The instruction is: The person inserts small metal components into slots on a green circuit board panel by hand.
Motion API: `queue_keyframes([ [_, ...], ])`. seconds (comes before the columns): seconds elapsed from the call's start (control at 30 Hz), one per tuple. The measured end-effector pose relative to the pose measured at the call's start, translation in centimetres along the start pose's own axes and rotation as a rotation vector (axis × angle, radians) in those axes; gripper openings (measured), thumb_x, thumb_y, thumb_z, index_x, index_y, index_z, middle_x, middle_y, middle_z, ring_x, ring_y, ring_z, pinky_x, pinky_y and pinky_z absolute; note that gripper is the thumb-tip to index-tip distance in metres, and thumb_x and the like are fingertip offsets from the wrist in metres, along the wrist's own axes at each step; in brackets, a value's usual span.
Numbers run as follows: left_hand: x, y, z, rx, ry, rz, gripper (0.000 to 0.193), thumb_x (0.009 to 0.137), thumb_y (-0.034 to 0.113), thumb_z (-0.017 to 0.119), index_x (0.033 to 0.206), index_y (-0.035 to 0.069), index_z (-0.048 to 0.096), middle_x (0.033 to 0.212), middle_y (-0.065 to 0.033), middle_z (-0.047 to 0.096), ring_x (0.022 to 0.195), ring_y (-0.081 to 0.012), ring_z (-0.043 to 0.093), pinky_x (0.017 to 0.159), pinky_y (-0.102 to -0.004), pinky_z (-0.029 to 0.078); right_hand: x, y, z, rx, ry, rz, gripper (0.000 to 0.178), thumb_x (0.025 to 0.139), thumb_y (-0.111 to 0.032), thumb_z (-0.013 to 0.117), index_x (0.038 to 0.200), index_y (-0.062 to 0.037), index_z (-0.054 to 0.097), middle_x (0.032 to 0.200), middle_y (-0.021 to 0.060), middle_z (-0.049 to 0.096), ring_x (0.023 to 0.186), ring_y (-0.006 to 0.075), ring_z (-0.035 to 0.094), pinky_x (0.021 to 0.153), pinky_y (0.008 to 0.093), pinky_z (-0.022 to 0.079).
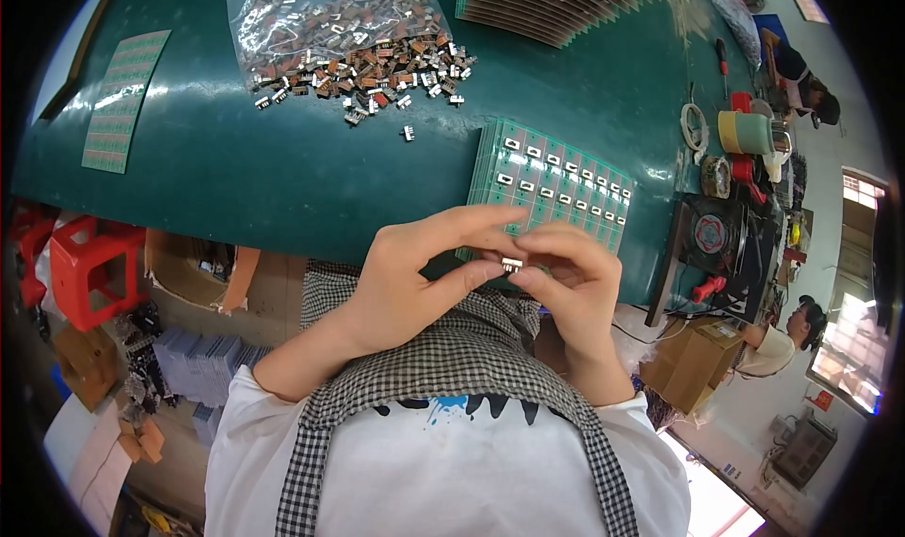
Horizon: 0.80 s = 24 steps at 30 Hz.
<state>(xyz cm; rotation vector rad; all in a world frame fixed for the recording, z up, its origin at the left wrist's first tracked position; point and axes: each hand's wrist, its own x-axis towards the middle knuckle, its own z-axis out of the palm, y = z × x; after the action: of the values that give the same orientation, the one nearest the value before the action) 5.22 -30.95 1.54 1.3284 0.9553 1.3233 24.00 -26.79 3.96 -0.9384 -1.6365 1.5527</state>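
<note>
A small metal slide switch (512,264) with several pins is held between the fingertips of both hands, above the table's near edge. My left hand (405,268) has its thumb tip against one end of the switch, its index finger stretched above. My right hand (575,271) pinches the other end with thumb and fingers. Just beyond my hands lies a stack of green circuit boards (556,174); its top board carries two rows of similar switches. My fingers cover the near left part of that board.
At the far side, a clear plastic bag (330,14) spills a pile of loose switches (377,80). One single switch (408,133) lies apart. A green panel (125,99) is at left, a fanned row of boards (566,4) at far right. A fan (712,233) stands right.
</note>
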Motion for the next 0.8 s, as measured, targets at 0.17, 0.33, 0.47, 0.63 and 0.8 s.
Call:
queue_keyframes([
  [0.17, 0.7, 0.2, 0.6, -0.393, 0.094, -0.25, 0.04, 0.086, -0.005, 0.06, 0.125, -0.005, 0.053, 0.105, -0.0166, 0.066, 0.09, -0.018, 0.065, 0.078, -0.0265, 0.052, 0.2, 0.3, -0.3, -0.22, 0.065, -0.241, 0.024, 0.076, 0.006, 0.07, 0.099, 0.0012, 0.067, 0.098, 0.0123, 0.064, 0.088, 0.0195, 0.064, 0.075, 0.028, 0.052],
  [0.33, 2.7, -2.2, -1.8, 0.627, 0.368, -0.038, 0.028, 0.081, 0.002, 0.064, 0.108, 0.002, 0.061, 0.099, -0.011, 0.063, 0.086, -0.0248, 0.062, 0.076, -0.0351, 0.049, 1.0, -0.1, -0.8, -0.413, 0.151, -0.099, 0.023, 0.076, 0.006, 0.067, 0.097, -0.0013, 0.067, 0.096, 0.0134, 0.064, 0.082, 0.0225, 0.064, 0.07, 0.0289, 0.051],
  [0.47, 3.4, -4.5, -2.7, 1.093, 0.389, 0.008, 0.024, 0.078, 0.004, 0.066, 0.101, 0.002, 0.06, 0.098, -0.0114, 0.057, 0.091, -0.0291, 0.055, 0.08, -0.0404, 0.045, 1.9, 0.3, -0.4, -0.997, 0.078, -0.348, 0.026, 0.073, 0.004, 0.068, 0.099, -0.0015, 0.066, 0.086, 0.0103, 0.063, 0.076, 0.0243, 0.062, 0.065, 0.0316, 0.049],
  [0.63, 3.2, -5.1, -3.1, 1.057, 0.364, 0.038, 0.023, 0.079, 0.003, 0.065, 0.101, 0.002, 0.06, 0.095, -0.0108, 0.057, 0.088, -0.0284, 0.055, 0.079, -0.0393, 0.045, 2.0, 0.5, -0.3, -0.956, 0.047, -0.346, 0.028, 0.069, 0.003, 0.068, 0.096, -0.0027, 0.066, 0.087, 0.0075, 0.064, 0.075, 0.0233, 0.061, 0.064, 0.0331, 0.049],
  [0.8, 3.1, -4.9, -3.1, 0.993, 0.401, 0.053, 0.025, 0.08, 0.002, 0.064, 0.104, 0.003, 0.06, 0.097, -0.0105, 0.058, 0.089, -0.0289, 0.057, 0.079, -0.0392, 0.045, 1.8, 0.6, -0.8, -0.977, 0.015, -0.376, 0.026, 0.067, 0.004, 0.068, 0.092, -0.0029, 0.066, 0.087, 0.0072, 0.065, 0.077, 0.0241, 0.062, 0.064, 0.0326, 0.05],
])
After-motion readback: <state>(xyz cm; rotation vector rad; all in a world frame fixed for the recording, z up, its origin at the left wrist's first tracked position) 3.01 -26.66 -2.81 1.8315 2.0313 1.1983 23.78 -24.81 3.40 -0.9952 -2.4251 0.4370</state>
